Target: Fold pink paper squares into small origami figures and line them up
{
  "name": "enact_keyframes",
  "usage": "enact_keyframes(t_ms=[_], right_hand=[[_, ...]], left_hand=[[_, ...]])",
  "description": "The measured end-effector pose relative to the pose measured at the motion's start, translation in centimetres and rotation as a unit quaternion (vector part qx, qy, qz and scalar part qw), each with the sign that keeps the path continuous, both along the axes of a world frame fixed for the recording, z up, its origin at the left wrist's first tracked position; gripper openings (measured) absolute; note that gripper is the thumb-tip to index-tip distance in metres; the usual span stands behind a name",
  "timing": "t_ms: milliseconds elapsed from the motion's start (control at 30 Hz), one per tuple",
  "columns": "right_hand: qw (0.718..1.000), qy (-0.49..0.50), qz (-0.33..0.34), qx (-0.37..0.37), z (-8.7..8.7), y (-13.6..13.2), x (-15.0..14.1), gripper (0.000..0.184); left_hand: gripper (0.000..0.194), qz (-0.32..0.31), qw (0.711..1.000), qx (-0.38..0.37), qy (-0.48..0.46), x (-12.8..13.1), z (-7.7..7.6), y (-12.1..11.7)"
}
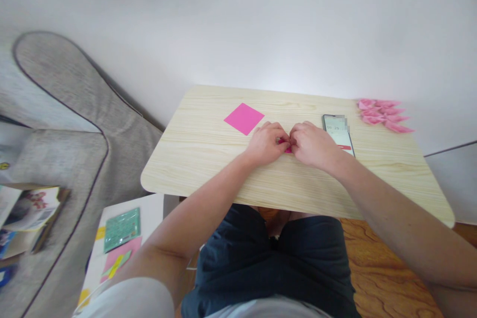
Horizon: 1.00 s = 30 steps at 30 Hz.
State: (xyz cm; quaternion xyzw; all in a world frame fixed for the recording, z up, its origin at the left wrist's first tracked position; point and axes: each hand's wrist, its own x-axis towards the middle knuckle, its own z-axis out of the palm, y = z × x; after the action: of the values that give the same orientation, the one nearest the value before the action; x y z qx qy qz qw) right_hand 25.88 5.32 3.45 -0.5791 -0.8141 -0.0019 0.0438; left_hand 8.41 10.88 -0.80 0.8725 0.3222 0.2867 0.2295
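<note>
Close together over the middle of the pale wooden table [197, 159], both my hands hold a small piece of folded bright pink paper [288, 150]. My left hand [267, 143] grips its left side with bent fingers. On the other side, my right hand [311, 143] pinches it with thumb and fingers. Most of the paper is hidden by my fingers, so its folded shape cannot be made out. A flat square sheet of pink paper [244, 119] lies on the table just beyond my left hand.
Right of my right hand lies a phone [338, 131] with a lit screen, partly behind my forearm. Several pale pink folded paper pieces [383, 115] sit at the back right corner. At lower left, a white stand [149, 208] bears a green packet [122, 228], beside a grey sofa [122, 159].
</note>
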Motion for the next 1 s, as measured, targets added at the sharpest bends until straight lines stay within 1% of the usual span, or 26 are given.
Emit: enact_keyframes(t_ms=[133, 300, 400, 500, 633, 767, 833, 933, 1000], right_hand=[[1.0, -0.027, -0.004, -0.003, 0.2, -0.1, -0.2, 0.018], [1.0, -0.013, -0.015, 0.014, -0.1, -0.7, 0.3, 0.02], [0.999, -0.006, -0.031, 0.008, -0.2, -0.8, 0.4, 0.022], [0.998, -0.024, -0.049, 0.008, -0.1, -0.8, 0.1, 0.021], [0.998, -0.032, -0.043, 0.018, 0.1, -0.8, -0.4, 0.019], [0.999, 0.006, -0.043, 0.008, -0.4, -0.5, 0.3, 0.018], [0.998, 0.037, -0.042, -0.003, -0.7, -0.4, 0.9, 0.014], [0.995, 0.089, -0.048, -0.009, -1.0, -0.8, 1.7, 0.009], [0.99, 0.131, -0.054, 0.007, -1.0, -1.5, 2.0, 0.008]], left_hand=[[0.011, -0.01, 1.0, -0.013, -0.014, -0.1, -0.1, 0.3], [0.017, -0.021, 0.998, -0.038, -0.038, -0.4, -0.2, 0.7], [0.016, -0.023, 0.998, -0.036, -0.038, -0.5, -0.2, 0.7], [0.016, -0.024, 0.998, -0.035, -0.035, -0.4, -0.2, 0.6], [0.017, -0.025, 0.998, -0.039, -0.034, -0.4, -0.1, 0.6], [0.016, -0.043, 0.996, -0.066, -0.044, -0.9, 0.0, 0.8], [0.019, -0.06, 0.994, -0.08, -0.052, -1.3, 0.0, 0.9], [0.017, -0.072, 0.993, -0.078, -0.045, -1.6, 0.0, 1.0], [0.012, -0.07, 0.994, -0.072, -0.036, -1.6, 0.0, 1.0]])
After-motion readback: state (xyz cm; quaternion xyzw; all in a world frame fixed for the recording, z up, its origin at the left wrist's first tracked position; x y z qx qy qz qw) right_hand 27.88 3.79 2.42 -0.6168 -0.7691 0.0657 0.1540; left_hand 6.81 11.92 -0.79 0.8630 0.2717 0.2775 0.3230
